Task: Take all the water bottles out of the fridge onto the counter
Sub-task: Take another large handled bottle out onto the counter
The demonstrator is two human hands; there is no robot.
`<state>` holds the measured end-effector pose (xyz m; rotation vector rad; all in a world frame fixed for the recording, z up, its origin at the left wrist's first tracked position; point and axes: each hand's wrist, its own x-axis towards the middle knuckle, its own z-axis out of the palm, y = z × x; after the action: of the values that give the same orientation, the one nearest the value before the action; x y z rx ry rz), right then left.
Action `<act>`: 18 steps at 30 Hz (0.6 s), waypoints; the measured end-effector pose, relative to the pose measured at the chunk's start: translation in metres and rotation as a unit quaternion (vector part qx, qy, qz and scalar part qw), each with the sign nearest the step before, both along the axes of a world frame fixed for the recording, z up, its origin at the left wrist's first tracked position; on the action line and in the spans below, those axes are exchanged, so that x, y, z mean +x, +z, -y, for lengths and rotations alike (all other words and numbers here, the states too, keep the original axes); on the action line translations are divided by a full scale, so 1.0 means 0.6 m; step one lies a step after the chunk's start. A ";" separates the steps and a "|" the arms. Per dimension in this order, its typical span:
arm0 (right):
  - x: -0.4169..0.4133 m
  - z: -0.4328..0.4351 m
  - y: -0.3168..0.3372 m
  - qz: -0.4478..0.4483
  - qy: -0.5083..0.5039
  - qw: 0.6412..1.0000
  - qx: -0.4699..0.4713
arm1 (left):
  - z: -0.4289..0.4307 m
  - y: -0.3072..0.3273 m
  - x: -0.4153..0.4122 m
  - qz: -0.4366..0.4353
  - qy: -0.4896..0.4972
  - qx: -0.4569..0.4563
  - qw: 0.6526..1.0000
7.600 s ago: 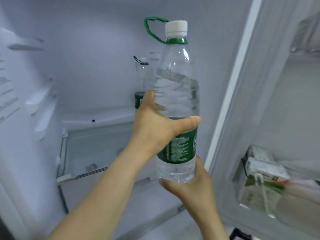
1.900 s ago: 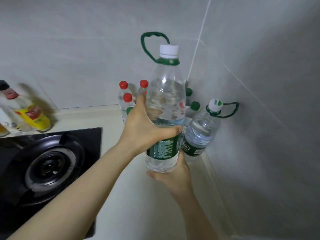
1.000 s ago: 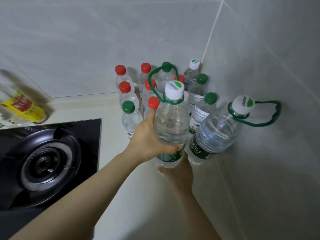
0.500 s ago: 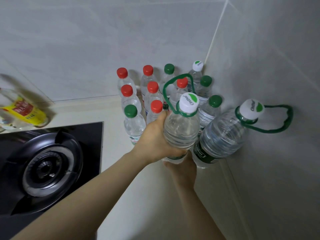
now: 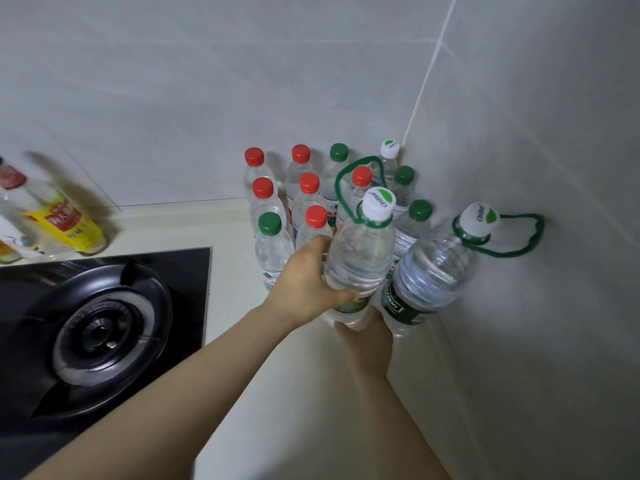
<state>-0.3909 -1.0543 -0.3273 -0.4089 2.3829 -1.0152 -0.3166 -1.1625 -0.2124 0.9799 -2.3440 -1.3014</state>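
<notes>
A large clear water bottle (image 5: 360, 258) with a white cap and green carry loop stands upright at the counter (image 5: 298, 393) corner. My left hand (image 5: 304, 282) grips its middle from the left. My right hand (image 5: 367, 337) cups its base from the front. Whether the base touches the counter is hidden by my hands. A second large bottle (image 5: 433, 271) of the same kind stands just right of it against the side wall. Behind them stand several small bottles with red caps (image 5: 317, 216) and green caps (image 5: 270, 225).
A black gas hob (image 5: 104, 327) fills the counter's left side. A yellow-labelled oil bottle (image 5: 59, 220) stands behind it by the back wall. Tiled walls (image 5: 519, 133) close off the corner at the back and right. Bare counter lies in front of the bottles.
I carried the large bottle from the fridge to the counter corner and lowered it beside the other large bottle. In the last half second it has sunk slightly; both hands still hold it.
</notes>
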 end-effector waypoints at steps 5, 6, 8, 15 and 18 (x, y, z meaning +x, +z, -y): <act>0.021 -0.038 0.033 -0.020 -0.003 0.998 -0.052 | -0.018 0.018 0.062 -0.017 0.029 0.001 0.999; 0.027 -0.044 0.041 -0.029 -0.001 0.998 -0.056 | -0.023 0.022 0.077 -0.026 0.035 -0.003 0.999; 0.041 -0.051 0.057 -0.039 0.006 0.997 -0.065 | -0.034 0.029 0.109 -0.045 0.053 0.001 0.998; 0.093 -0.065 0.158 -0.088 0.053 0.985 -0.142 | -0.072 0.058 0.234 -0.101 0.126 0.031 0.986; 0.118 -0.058 0.218 -0.094 0.105 0.972 -0.186 | -0.080 0.076 0.281 -0.126 0.158 0.031 0.979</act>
<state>-0.3200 -1.0197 -0.1964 -0.9089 2.2418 -1.3754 -0.1480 -1.1146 -0.1665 1.0840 -1.8811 -1.2903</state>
